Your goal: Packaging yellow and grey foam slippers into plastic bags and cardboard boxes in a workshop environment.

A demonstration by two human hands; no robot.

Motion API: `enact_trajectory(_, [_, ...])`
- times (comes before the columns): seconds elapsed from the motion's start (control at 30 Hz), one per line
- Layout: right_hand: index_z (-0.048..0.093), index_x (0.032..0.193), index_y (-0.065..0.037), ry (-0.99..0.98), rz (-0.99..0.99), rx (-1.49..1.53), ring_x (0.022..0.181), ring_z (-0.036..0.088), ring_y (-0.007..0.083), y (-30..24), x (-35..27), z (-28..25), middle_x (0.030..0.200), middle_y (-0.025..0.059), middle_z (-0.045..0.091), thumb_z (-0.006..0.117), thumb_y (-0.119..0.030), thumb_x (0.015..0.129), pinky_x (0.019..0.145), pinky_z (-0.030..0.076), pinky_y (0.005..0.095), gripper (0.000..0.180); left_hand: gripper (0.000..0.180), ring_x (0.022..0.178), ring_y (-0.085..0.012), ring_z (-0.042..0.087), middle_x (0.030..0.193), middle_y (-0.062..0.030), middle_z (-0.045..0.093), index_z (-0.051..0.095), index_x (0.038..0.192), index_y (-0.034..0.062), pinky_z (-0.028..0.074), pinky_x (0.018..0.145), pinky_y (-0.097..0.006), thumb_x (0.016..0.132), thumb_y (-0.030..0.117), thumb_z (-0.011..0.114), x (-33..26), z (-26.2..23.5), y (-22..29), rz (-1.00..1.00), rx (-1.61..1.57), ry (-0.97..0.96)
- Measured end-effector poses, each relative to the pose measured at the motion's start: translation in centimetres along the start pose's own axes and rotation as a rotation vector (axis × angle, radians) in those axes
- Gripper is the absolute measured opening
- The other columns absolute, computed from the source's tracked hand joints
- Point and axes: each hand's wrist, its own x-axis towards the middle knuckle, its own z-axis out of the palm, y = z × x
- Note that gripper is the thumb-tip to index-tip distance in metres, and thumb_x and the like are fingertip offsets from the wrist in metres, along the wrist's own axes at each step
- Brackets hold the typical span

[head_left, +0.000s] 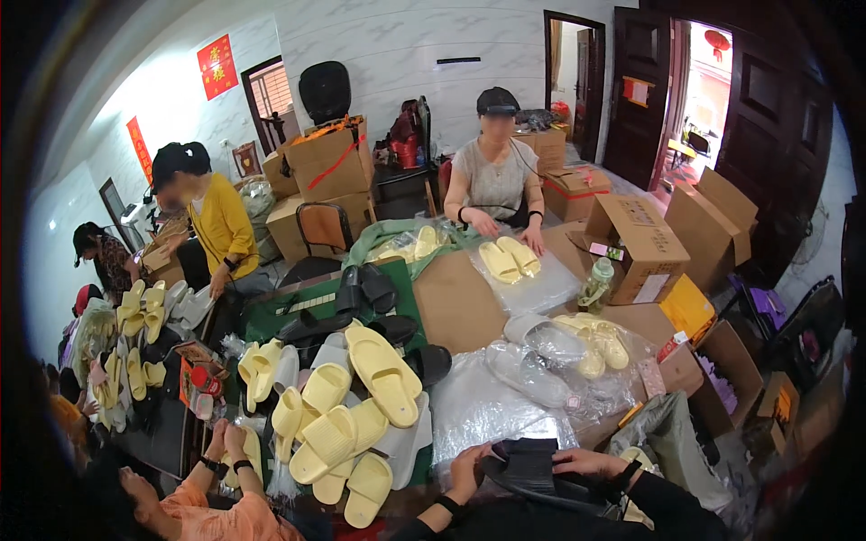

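Observation:
At the table's near edge I hold a pair of black slippers [525, 462] low in front of me. My left hand [467, 471] is closed around their left side. On their right side my right hand [582, 463] grips the edge, its fingers partly hidden. Just beyond lies a stack of clear plastic bags [492, 397]. A heap of pale yellow slippers [383, 370] fills the table to the left. Grey slippers [528, 374] and yellow slippers [595, 347] in clear plastic lie beyond my hands.
Across the table a person [496, 171] handles bagged yellow slippers [508, 260]. Another in yellow [221, 225] stands at left, and one in orange [230, 514] works close by. A bottle [595, 284] and a cardboard box [636, 243] stand at right.

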Motion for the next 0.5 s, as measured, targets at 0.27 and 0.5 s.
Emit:
enact_trajectory(0.27, [0.059, 0.113, -0.006, 0.310, -0.457, -0.400, 0.098, 0.055, 0.0283, 3.1, 1.5, -0.8, 0.104, 0.0161, 0.057, 0.057, -0.028, 0.086, 0.085, 0.042, 0.0330, 0.035, 0.017, 0.079, -0.0267, 0.063, 0.090, -0.0131, 0.066, 0.068, 0.096, 0.0044, 0.049, 0.072, -0.031, 0.083, 0.012, 0.061, 1.6, 0.2, 1.4, -0.009, 0.108, 0.083])
enact_trajectory(0.5, [0.062, 0.103, -0.003, 0.433, -0.494, -0.494, 0.086, 0.057, 0.0318, 3.7, 1.8, -0.9, 0.095, 0.0183, 0.058, 0.061, -0.028, 0.081, 0.076, 0.045, 0.0359, 0.032, 0.016, 0.086, -0.0257, 0.062, 0.092, -0.0120, 0.067, 0.068, 0.094, 0.0040, 0.047, 0.079, -0.031, 0.083, 0.014, 0.061, 1.8, 0.4, 2.2, 0.019, 0.018, 0.177])
